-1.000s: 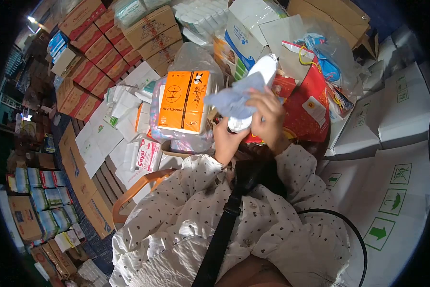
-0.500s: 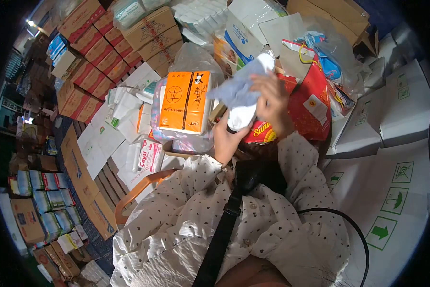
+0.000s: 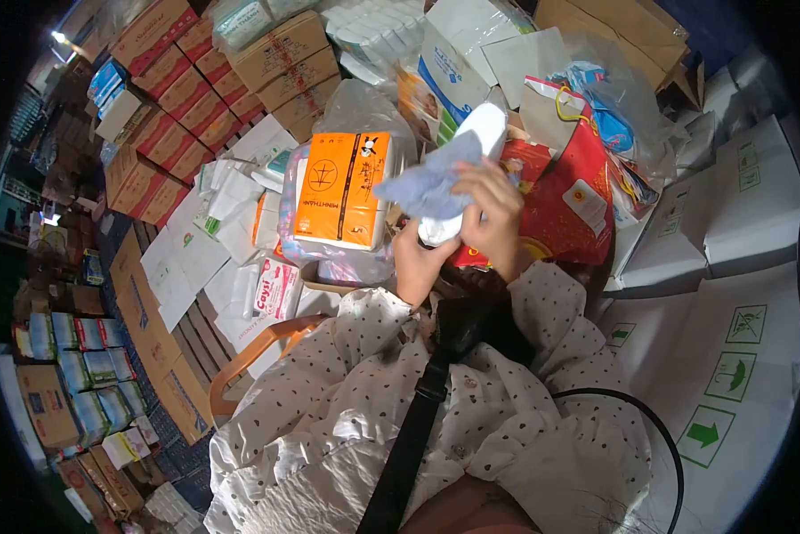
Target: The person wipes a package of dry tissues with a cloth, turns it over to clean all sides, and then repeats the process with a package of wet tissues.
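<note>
My left hand is closed around the lower end of a long white object with a rounded top, whose kind I cannot make out. It is held up at a slant in front of me. A blue-grey cloth lies across its middle, with one corner sticking out to the left. My right hand pinches this cloth against the white object, fingers curled over it. Just left of the cloth stands an orange Minh Thanh tissue pack. A red bag is right behind my right hand.
A pink-and-white Caysi pack lies near an orange chair arm. Stacked red-brown cartons stand at the back left, brown boxes beside them. Large white cartons line the right side. A black cable curves at my right.
My right hand has moved slightly down and left with the cloth. The white object has shifted a little to the left and shows more of its upper end.
</note>
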A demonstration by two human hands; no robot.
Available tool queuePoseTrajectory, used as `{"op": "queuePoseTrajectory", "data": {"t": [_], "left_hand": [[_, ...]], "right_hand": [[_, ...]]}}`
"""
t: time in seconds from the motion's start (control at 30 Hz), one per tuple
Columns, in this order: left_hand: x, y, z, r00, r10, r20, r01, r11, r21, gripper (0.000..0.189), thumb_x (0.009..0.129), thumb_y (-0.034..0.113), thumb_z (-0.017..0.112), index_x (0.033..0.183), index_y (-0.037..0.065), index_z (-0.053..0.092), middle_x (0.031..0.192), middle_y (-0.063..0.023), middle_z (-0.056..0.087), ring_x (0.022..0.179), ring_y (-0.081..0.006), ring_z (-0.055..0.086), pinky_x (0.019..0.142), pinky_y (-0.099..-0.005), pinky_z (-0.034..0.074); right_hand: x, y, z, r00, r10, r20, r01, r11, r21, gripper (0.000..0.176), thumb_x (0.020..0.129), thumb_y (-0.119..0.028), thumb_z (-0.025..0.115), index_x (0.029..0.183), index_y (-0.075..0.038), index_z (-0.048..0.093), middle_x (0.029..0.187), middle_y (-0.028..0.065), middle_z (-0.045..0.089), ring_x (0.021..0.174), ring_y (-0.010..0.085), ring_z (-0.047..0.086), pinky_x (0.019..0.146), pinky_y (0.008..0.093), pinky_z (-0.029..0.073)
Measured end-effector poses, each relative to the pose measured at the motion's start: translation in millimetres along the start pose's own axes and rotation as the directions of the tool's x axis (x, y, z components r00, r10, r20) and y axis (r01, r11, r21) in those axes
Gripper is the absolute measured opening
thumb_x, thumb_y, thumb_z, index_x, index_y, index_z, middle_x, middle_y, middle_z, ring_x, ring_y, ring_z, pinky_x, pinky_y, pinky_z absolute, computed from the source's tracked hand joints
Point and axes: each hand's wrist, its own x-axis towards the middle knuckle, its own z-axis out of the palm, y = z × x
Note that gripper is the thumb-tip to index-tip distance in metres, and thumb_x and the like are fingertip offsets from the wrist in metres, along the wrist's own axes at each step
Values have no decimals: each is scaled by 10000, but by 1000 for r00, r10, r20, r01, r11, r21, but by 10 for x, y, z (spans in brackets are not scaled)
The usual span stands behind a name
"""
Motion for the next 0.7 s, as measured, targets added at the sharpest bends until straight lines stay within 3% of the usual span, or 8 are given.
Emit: {"op": "queuePoseTrajectory", "data": {"t": [0.13,0.17,0.3,0.33,0.37,0.4,0.47,0.7], "left_hand": [[-121,-357,32,998,36,-50,-37,999,-11,411,765,105,772,1135,15,618,1078,-150,677,990,-199,652,815,-341,512],[-130,-716,-2,949,300,95,-306,810,500,380,784,87,752,1129,23,605,1098,-150,652,1019,-211,628,820,-360,508],[-51,-714,2,907,414,80,-371,691,621,426,766,98,778,1142,13,596,1112,-143,644,1030,-198,612,848,-347,498],[-8,-397,30,951,297,-91,-260,921,291,440,752,110,793,1133,1,603,1082,-134,658,993,-182,620,840,-334,500],[25,-168,39,972,116,-203,-138,985,-102,454,739,121,808,1125,-10,609,1052,-126,672,956,-165,628,833,-320,503],[46,-84,-1,972,114,-204,-137,985,-101,454,739,121,808,1125,-10,609,1052,-126,672,956,-165,628,833,-320,503],[77,-1,-72,997,-63,34,64,998,-24,468,738,97,823,1126,-57,612,1023,-93,694,942,-135,633,842,-298,500],[82,34,-34,1000,2,-18,-2,999,-32,493,721,149,829,1122,-55,627,957,-135,721,874,-139,668,810,-312,514]], "right_hand": [[-257,-246,33,994,-24,103,13,995,103,174,715,55,538,774,-54,660,945,85,704,1006,233,678,990,449,481],[-293,-269,32,987,-77,143,57,988,141,157,715,44,559,780,-55,663,946,80,705,1002,223,679,993,442,481],[-172,-74,71,932,-317,175,292,944,154,122,701,27,573,758,-55,643,924,91,698,990,222,680,991,438,488],[-104,5,90,933,-316,173,291,944,155,122,701,27,573,758,-55,643,924,91,698,990,222,680,991,438,488],[-18,85,97,945,-297,136,286,954,92,143,695,33,552,762,-59,639,920,95,696,985,224,680,994,444,485],[70,171,102,955,-280,98,278,960,30,165,689,39,530,766,-63,635,915,100,694,980,226,681,997,450,482],[255,377,76,979,-192,74,193,981,-7,226,676,43,487,808,-64,636,919,109,689,971,250,674,1014,470,465],[538,638,69,996,-89,-15,86,988,-126,250,683,48,468,851,-55,622,914,119,671,975,308,650,1025,495,441]]}}
